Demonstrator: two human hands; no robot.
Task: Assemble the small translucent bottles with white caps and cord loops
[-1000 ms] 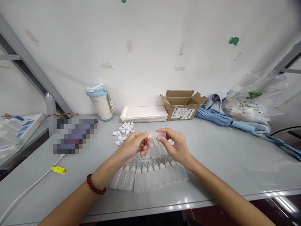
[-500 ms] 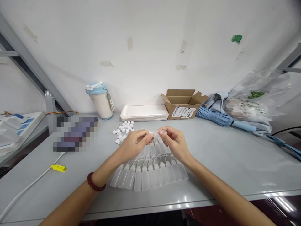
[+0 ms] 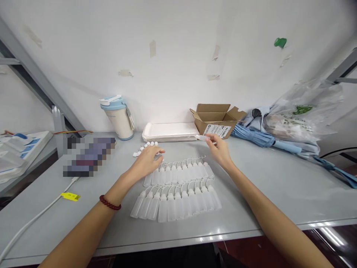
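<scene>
My right hand is closed, its fingertips pinching a small translucent plastic bottle in front of the cardboard box. My left hand hovers over the pile of small white caps, fingers and thumb apart, with nothing visible between them; it hides part of the pile. Between my forearms lie two fanned rows of translucent squeeze bottles, a back row and a front row. Thin white curved tubes come out of their caps.
Along the wall stand a beige and blue tumbler, a stack of white trays and an open cardboard box. A blue umbrella and a plastic bag lie right. A blurred-out device with a white cable lies left.
My hands, together over the bottles before, have parted. The right one moved up and right with the bottle in its fingers; the left one moved left to the caps.
</scene>
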